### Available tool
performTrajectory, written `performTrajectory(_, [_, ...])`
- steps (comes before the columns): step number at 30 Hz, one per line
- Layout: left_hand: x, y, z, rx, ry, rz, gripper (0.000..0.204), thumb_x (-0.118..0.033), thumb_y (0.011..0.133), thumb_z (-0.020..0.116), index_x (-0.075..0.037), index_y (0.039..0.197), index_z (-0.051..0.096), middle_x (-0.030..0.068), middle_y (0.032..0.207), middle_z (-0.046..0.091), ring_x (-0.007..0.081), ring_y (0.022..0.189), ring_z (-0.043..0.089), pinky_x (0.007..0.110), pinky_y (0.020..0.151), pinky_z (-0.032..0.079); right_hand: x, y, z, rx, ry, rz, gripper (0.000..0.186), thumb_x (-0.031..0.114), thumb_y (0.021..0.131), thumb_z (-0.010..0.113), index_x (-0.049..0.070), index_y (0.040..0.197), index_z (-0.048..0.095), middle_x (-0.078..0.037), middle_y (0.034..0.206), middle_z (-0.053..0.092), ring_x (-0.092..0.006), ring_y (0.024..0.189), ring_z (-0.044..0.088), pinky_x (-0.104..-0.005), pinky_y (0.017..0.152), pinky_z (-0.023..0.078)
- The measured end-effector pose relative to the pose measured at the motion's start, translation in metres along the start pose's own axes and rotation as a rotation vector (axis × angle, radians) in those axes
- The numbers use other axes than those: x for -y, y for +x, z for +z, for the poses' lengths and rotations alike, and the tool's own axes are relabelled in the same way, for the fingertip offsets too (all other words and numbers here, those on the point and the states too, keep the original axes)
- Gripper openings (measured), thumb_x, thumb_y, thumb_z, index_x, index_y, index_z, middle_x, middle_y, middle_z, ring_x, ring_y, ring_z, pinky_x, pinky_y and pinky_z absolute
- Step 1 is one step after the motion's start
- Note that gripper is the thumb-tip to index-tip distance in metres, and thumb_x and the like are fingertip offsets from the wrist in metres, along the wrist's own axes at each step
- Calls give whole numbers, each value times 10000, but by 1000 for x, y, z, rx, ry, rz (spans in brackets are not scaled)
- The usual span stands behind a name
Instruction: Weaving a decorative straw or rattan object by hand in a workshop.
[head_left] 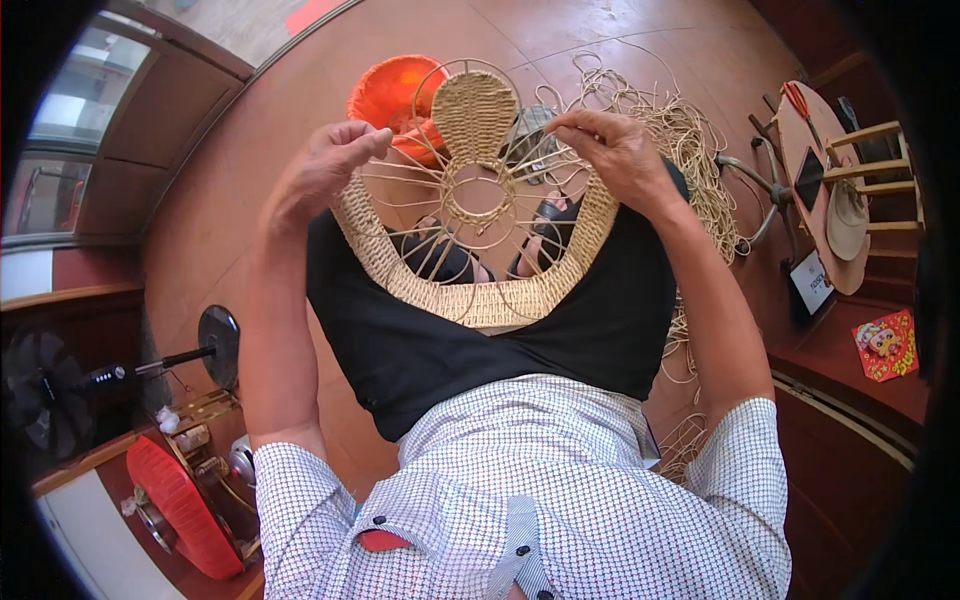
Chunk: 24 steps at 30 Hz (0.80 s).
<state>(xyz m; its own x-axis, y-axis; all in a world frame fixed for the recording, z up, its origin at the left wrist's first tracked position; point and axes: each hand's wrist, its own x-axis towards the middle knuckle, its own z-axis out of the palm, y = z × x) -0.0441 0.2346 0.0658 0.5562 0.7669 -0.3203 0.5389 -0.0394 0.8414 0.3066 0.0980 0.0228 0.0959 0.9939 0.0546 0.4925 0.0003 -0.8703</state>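
a wicker frame (490, 306) spans the lap's (430, 370) far edge, presumably freeing left hand (330, 163) and right hand (622, 155), apart, each pinched, any strand gripped unclear.

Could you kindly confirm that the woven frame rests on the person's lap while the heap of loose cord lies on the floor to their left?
Not quite: the heap of loose cord lies to the person's right, as the head view shows; the woven frame does rest on their lap.
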Motion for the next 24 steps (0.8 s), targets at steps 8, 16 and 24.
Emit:
performTrajectory(8, [46, 6, 29, -121, -150, 108, 330, -451, 1056, 677, -161, 899, 678, -145, 731, 475, -19, 600, 352, 207, 540, 261, -10, -4, 13, -153, -167, -159, 239, 315, 989, 744, 126, 1110, 826, -90, 961, 810, -246, 843, 776, -368, 785, 600])
performTrajectory(16, [59, 16, 38, -265, -88, 112, 295, -363, 1088, 647, -122, 919, 673, -106, 744, 544, -4, 629, 442, 203, 559, 326, -6, -7, 14, -205, -211, -126, 222, 296, 986, 738, 126, 1102, 820, -112, 1012, 794, -305, 898, 766, -408, 786, 597])
performTrajectory(24, [84, -1, 26, -875, -192, 267, 241, -194, 1110, 610, -3, 1196, 729, 76, 1102, 734, 164, 1032, 700, 313, 962, 567, -154, -68, -88, -732, 473, 150, 212, 203, 1020, 727, 14, 1108, 769, -70, 962, 761, -175, 879, 714, -293, 814, 571])
